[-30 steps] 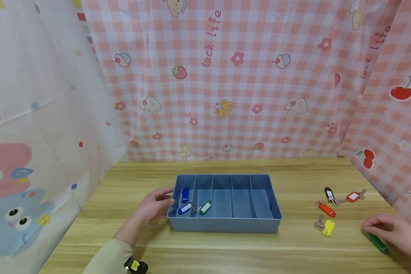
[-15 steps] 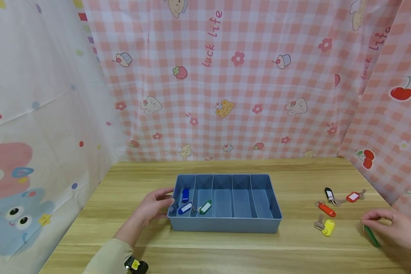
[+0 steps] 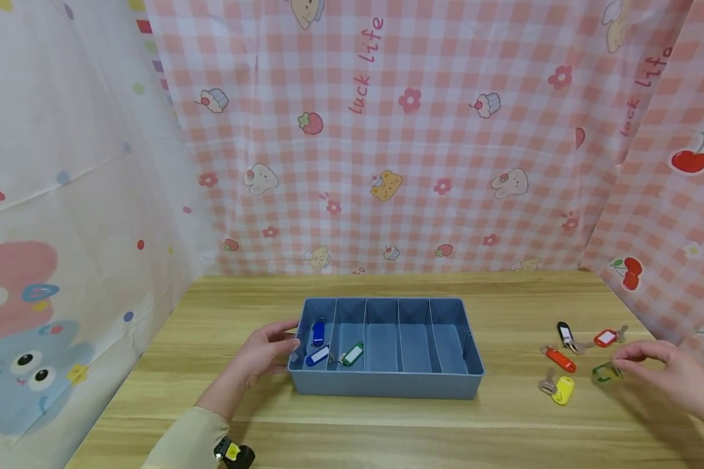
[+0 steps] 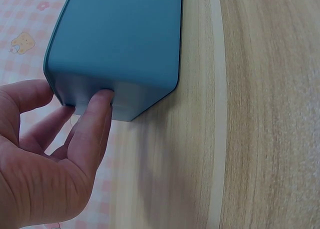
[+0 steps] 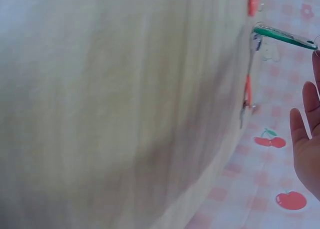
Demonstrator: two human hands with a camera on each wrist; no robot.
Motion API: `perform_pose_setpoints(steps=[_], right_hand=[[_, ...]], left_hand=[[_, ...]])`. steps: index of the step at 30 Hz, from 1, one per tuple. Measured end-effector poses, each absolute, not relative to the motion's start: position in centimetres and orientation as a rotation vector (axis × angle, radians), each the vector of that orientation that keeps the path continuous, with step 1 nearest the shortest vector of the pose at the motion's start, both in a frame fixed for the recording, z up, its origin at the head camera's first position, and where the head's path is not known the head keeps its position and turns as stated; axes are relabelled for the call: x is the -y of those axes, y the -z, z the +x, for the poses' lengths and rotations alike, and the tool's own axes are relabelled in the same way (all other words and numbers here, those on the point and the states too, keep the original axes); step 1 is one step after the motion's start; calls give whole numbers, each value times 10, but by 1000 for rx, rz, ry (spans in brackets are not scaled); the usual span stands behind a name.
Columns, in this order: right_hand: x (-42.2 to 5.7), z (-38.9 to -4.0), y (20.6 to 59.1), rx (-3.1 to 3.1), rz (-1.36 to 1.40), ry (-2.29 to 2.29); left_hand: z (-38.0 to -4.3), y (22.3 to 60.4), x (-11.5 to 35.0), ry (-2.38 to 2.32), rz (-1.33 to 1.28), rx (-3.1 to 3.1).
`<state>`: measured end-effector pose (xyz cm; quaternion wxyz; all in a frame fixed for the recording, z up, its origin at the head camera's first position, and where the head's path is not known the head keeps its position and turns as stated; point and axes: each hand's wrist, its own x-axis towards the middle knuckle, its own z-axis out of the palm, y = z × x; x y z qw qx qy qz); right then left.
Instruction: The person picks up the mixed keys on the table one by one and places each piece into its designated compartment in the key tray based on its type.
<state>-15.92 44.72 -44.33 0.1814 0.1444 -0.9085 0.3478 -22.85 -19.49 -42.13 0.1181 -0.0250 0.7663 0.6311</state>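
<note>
A blue-grey divided box (image 3: 387, 385) stands on the table, its left end held by my left hand (image 3: 270, 350); a digit reaches the rim and fingertips rest against the outer end wall (image 4: 127, 96). Two blue key tags (image 3: 319, 333) lie in its leftmost compartment. The compartment beside it holds a green key tag (image 3: 352, 354) with a white label. Over at the right, my right hand (image 3: 669, 371) pinches another green key tag (image 5: 285, 36) at its ring end. The tag hangs ahead of the fingertips, above the table.
Left of the held tag lie a yellow key tag (image 3: 563, 389), an orange-red key tag (image 3: 560, 359), a black key tag (image 3: 565, 333) and a red key tag (image 3: 606, 337), with keys. A checked curtain (image 3: 410, 143) closes off the back.
My right hand has moved slightly up and away from me. The green tag in it has swung from pointing down toward me to pointing left. My left hand stays on the box.
</note>
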Motion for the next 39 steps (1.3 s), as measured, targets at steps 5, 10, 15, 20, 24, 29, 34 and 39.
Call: perform_pose_setpoints(steps=[5,10,15,20,24,29,34,39], right_hand=[[-441,-163,434,2589,346,-920],[-429,-165,429,2635,243,-906],[-415,-170,426,2645,204,-975],[-400,-177,427,2553,286,-1044],[-389,-181,425,2543,286,-1092],[-377,-186,423,2552,267,-1117],[-366,-191,422,2533,262,-1112],[-355,-194,419,2530,229,-1120]], left_hand=[[-229,421,195,-1839,-75,-2251],[-227,421,195,-1846,-76,-2256],[-228,423,195,-1846,-90,-2255],[-228,423,195,-1855,-82,-2249],[-228,422,194,-1865,-78,-2247],[-229,423,194,-1847,-88,-2262],[-230,423,195,-1832,-110,-2273],[-230,423,195,-1829,-112,-2278]])
